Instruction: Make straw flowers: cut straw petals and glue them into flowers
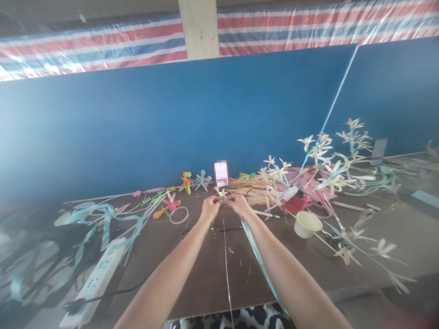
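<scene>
A small cream flower (220, 192) with narrow petals stands up between the fingertips of my two hands, above the brown table. My left hand (210, 208) is closed in a pinch at the flower's base. From the other side my right hand (239, 204) pinches the same spot, its fingertips almost touching the left ones. A light blue ribbon (253, 244) passes beside my right wrist and runs down to the table's front edge. Below my hands, a thin white strand (226, 260) stretches toward my lap. The flower's stem is hidden by my fingers.
On the right are finished flower sprays (329, 151), pale strips (255, 192) and a cream cup (307, 224). Leftward lie a white power strip (99, 278), blue ribbons (106, 219), a clear ring (179, 215) and colourful figures (186, 182). A blue partition (164, 119) rises behind.
</scene>
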`<move>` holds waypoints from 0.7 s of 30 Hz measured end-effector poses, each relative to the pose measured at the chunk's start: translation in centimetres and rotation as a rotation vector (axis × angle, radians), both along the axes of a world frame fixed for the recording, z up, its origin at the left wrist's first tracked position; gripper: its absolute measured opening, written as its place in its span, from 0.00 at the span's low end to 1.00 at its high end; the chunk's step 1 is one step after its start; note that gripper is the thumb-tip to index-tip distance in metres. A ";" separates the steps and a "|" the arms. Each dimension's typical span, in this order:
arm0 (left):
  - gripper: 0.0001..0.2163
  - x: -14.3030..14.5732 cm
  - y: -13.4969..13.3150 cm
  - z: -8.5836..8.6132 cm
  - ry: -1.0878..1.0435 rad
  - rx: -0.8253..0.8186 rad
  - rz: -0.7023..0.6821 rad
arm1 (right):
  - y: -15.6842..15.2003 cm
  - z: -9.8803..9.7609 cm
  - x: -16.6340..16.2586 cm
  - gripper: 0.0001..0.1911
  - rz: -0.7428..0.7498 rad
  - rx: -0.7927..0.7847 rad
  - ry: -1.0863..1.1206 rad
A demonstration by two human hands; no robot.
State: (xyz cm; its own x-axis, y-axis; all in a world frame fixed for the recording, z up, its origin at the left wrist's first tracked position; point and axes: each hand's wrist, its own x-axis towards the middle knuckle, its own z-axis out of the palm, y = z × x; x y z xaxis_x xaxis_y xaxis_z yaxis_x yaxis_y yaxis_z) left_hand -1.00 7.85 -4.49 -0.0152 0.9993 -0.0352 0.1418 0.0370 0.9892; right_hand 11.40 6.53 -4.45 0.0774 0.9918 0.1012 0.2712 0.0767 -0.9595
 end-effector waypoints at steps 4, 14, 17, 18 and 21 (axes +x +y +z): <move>0.09 -0.1 0.2 -0.1 0.041 0.019 0.006 | 0.1 0.1 0.1 0.10 0.000 0.007 -0.019; 0.09 -0.1 0.3 0.4 0.043 -0.008 -0.006 | -0.5 -0.1 -0.1 0.11 0.022 0.050 -0.085; 0.09 0.1 0.3 0.4 0.031 -0.017 0.011 | -0.4 -0.2 -0.2 0.11 -0.015 0.039 -0.131; 0.09 0.2 0.3 0.4 0.026 -0.019 0.019 | -0.2 -0.3 -0.2 0.11 -0.030 0.034 -0.147; 0.08 0.4 0.2 0.4 0.008 -0.020 0.045 | 0.2 -0.5 -0.3 0.10 -0.076 0.016 -0.196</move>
